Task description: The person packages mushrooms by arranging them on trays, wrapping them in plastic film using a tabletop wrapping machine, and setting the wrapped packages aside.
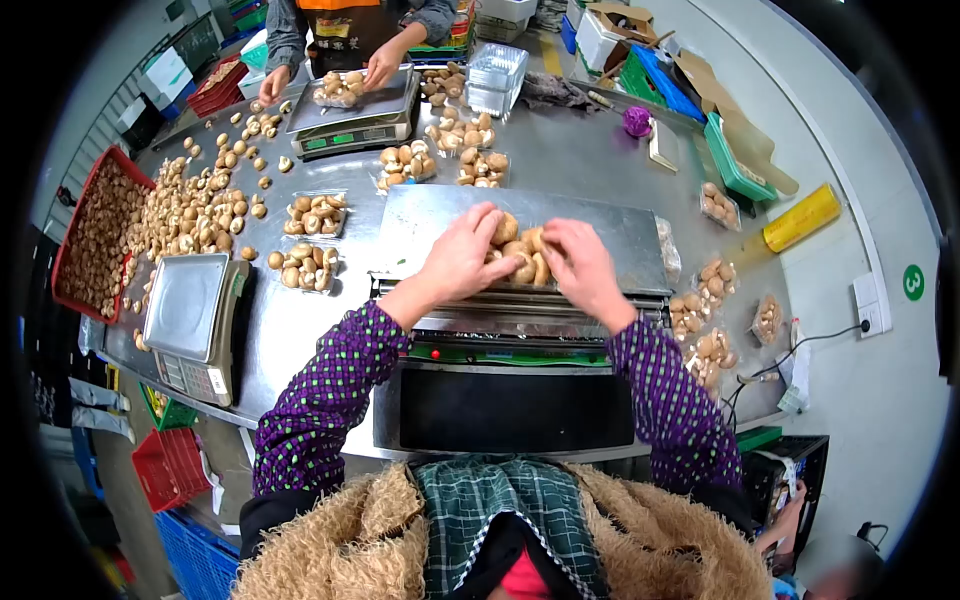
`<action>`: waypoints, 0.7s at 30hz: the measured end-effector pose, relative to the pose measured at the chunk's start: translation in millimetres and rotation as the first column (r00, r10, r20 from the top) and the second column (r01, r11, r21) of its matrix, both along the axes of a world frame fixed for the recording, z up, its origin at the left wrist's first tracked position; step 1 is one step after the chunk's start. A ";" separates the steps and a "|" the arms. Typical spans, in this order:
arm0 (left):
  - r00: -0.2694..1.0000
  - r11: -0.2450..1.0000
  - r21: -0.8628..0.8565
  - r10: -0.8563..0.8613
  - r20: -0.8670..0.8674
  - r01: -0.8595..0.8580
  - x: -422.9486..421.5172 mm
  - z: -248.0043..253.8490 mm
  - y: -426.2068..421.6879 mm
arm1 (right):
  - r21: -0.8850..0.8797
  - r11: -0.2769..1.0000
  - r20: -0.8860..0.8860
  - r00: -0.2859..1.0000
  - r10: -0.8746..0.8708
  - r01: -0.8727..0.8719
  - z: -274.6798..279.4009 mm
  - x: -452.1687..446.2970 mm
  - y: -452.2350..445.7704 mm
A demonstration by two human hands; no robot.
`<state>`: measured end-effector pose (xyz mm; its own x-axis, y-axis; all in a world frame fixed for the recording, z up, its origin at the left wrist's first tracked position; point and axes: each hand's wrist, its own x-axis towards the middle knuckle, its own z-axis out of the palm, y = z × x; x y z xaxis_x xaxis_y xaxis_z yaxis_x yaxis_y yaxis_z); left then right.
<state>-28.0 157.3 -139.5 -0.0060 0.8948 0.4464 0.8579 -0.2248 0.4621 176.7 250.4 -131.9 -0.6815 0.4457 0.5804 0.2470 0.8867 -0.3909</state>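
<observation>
Several brown mushrooms [518,262] lie together on the metal top plate [610,230] of a wrapping machine. My left hand [466,252] rests against their left side, thumb and fingers curved round them. From the right, my right hand [580,262] touches the mushrooms with bent fingers. A tray under them is hidden or too hard to make out. Below my hands are the machine's rollers [500,322] and a black plate [516,410] at its front edge.
A scale [190,310] and a pile of mushrooms [190,215] lie left, beside a red crate [75,250]. Wrapped packs [712,355] sit right, near a yellow roll [801,218]. Across the table, a co-worker's hands [383,65] hold a pack above another scale [355,135].
</observation>
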 end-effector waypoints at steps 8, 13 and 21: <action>1.000 0.997 0.076 0.020 0.021 -0.022 6.9 -16.9 16.8 | 0.105 0.991 0.014 0.996 -0.085 0.083 -14.2 -12.2 6.7; 1.000 0.997 0.074 0.016 -0.011 -0.015 9.7 -7.1 6.0 | 0.000 1.000 0.094 0.995 -0.009 0.009 -11.7 -3.8 7.8; 0.874 0.883 -0.229 0.308 -0.376 -0.410 -36.9 30.1 -120.8 | -0.180 0.847 0.455 0.806 -0.379 0.500 27.0 135.3 -15.8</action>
